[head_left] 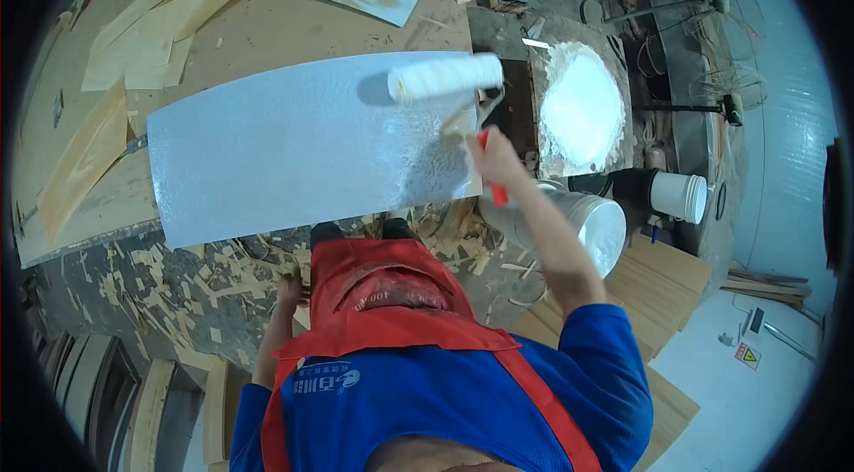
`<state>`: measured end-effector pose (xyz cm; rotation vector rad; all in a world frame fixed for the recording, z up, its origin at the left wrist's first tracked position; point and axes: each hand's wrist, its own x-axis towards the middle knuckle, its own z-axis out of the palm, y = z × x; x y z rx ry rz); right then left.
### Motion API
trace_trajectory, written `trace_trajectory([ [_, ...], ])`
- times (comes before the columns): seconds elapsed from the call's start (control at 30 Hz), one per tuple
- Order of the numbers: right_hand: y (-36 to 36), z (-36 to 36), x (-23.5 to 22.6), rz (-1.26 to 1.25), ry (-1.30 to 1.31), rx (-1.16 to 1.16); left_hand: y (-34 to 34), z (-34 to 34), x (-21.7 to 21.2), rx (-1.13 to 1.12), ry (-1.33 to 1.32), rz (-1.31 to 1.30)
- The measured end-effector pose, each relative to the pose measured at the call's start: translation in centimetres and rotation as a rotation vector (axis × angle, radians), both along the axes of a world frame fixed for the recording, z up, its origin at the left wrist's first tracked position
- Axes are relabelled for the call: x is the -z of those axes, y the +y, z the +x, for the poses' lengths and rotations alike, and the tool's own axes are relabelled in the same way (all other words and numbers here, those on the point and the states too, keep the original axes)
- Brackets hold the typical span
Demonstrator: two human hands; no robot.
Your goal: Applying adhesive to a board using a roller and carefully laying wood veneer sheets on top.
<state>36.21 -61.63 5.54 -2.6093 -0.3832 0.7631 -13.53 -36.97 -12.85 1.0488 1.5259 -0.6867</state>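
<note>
Nearest, at 6 o'clock, a blue shirt and red apron fill the lower view. The left hand hangs low at 7 o'clock beside the apron, partly hidden; whether it is open or closed I cannot tell. The right hand is closed on the red handle of a white fluffy paint roller, whose sleeve lies at the 1 o'clock corner of a wide, wet, glossy grey-white sheet on the brown wooden counter.

Rolling well here probably means long, even, overlapping passes with light pressure, working right up to the edges without letting glue run over.

Beyond the sheet, at 10 o'clock, lie pale wood veneer strips, close enough to catch a wide stroke. At 3 o'clock stand 2 white plastic buckets, and at 2 o'clock a board covered with white paste. Wood shavings litter the floor at 8 o'clock.
</note>
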Motion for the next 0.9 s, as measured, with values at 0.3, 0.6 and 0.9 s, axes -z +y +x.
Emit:
trace_trajectory([
  [0.3, -7.0, -16.6, -0.1, -0.003, 0.014, 0.17, -1.1, -3.4, 1.5, 0.572, -0.299, 0.421],
  [0.6, 0.0, -7.7, 0.9, 0.089, -0.005, 0.059, -4.6, -1.1, 2.7, 0.843, -0.371, 0.506],
  [0.9, -1.1, -8.5, 1.1, 0.227, -0.039, -0.158, -8.2, -2.2, 6.4, 0.908, -0.368, 0.514],
])
